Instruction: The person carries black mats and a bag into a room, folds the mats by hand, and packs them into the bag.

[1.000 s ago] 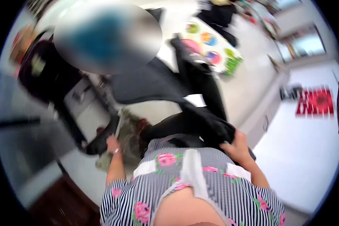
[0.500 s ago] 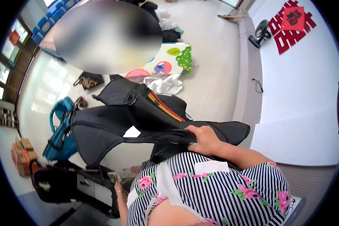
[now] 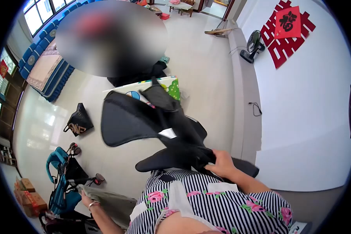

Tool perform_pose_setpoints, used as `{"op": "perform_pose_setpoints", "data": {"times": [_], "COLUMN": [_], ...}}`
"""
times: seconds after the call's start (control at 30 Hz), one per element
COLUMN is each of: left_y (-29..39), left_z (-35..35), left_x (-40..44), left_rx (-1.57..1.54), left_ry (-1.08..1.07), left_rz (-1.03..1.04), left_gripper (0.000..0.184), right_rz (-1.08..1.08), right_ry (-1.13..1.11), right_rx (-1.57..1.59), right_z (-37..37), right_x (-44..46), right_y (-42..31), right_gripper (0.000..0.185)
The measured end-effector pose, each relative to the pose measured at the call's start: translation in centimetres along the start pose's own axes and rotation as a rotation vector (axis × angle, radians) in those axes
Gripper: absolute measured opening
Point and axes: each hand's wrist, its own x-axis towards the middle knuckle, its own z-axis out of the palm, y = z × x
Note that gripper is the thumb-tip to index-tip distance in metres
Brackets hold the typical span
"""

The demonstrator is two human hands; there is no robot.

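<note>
My right hand (image 3: 222,165) is closed round a bunched edge of black padded fabric (image 3: 129,121), held up in front of my striped shirt. Its flaps spread left and right, and a white label (image 3: 168,133) shows near its middle. Low on the left, my left hand (image 3: 88,198) grips the edge of a greyish plastic bag (image 3: 112,201), which hangs beside my body. Just beyond that hand stands a teal stroller (image 3: 64,199) with dark wheels. A dark padded object at the lower left edge is mostly cut off.
A black carrier bag (image 3: 78,121) stands on the pale floor. Cardboard boxes (image 3: 30,198) are stacked at the far left. Ahead lie a colourful mat (image 3: 173,87) and a heap of black cloth (image 3: 134,77). A fan (image 3: 253,46) sits on the right ledge, a blue sofa (image 3: 43,72) at left.
The view has tilted up. The black fabric, spread wide before, is now more folded and hangs from my right hand. My left hand has moved left with the plastic bag, away from the dark padded object.
</note>
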Motion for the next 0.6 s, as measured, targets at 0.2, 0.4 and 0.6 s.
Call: {"op": "perform_pose_setpoints", "data": {"times": [0.2, 0.4, 0.6], "left_y": [4.9, 10.0, 10.9], "left_z": [8.8, 23.8, 40.4], "left_x": [1.5, -1.1, -5.5], "left_rx": [-0.100, -0.224, -0.229], "left_ry": [-0.440, -0.794, -0.950], "left_rz": [0.125, 0.278, 0.282], "left_gripper": [0.033, 0.033, 0.037], "right_rz": [0.206, 0.432, 0.537], "right_ry": [0.199, 0.312, 0.499], "right_rx": [0.174, 0.227, 0.346], "right_z": [2.3, 3.3, 3.7], "right_x": [-3.1, -3.7, -0.4], "right_y": [1.4, -2.4, -1.5], "right_gripper": [0.040, 0.036, 0.032]}}
